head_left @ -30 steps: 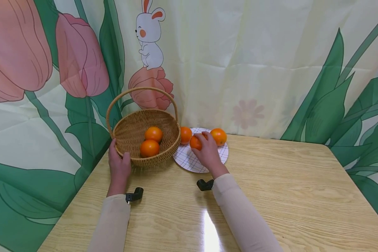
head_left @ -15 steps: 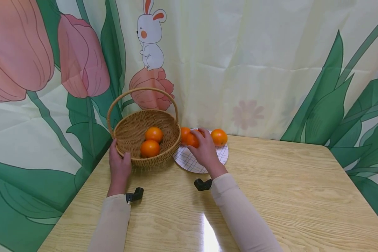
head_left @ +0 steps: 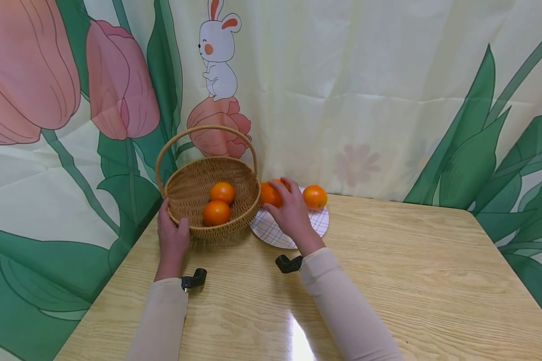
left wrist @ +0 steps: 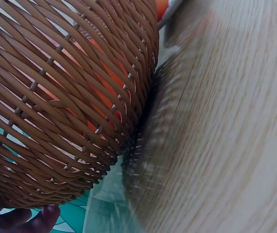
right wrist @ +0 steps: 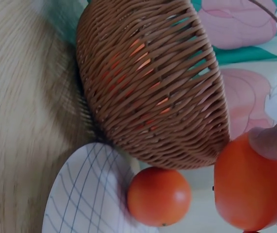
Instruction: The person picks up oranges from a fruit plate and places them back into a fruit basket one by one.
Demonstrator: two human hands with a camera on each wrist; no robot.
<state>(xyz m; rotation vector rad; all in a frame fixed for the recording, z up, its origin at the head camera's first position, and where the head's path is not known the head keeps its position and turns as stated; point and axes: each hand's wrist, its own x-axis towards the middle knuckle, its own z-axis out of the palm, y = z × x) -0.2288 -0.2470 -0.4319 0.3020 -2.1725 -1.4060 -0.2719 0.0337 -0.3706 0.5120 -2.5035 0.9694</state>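
Note:
A round wicker basket (head_left: 198, 230) with a tall arched handle stands at the back left, holding two oranges (head_left: 216, 213). My left hand (head_left: 173, 245) grips its near-left rim; in the left wrist view the fingertips (left wrist: 41, 219) show at the basket's lower corner. My right hand (head_left: 291, 213) holds an orange (right wrist: 248, 184) between thumb and fingers, raised above the plate near the basket's right side. Another orange (right wrist: 159, 196) lies on the plate close to the basket, mostly hidden in the head view. At the plate's right edge sits one more orange (head_left: 314, 197).
The white plate (head_left: 275, 233) with a blue grid pattern lies right of the basket on a wooden table (head_left: 415, 271). A curtain (head_left: 388, 100) printed with tulips and a rabbit hangs behind the table and at its left side.
My right hand has lifted the orange and shifted left toward the basket, covering more of the orange behind it. The left hand has stayed on the rim.

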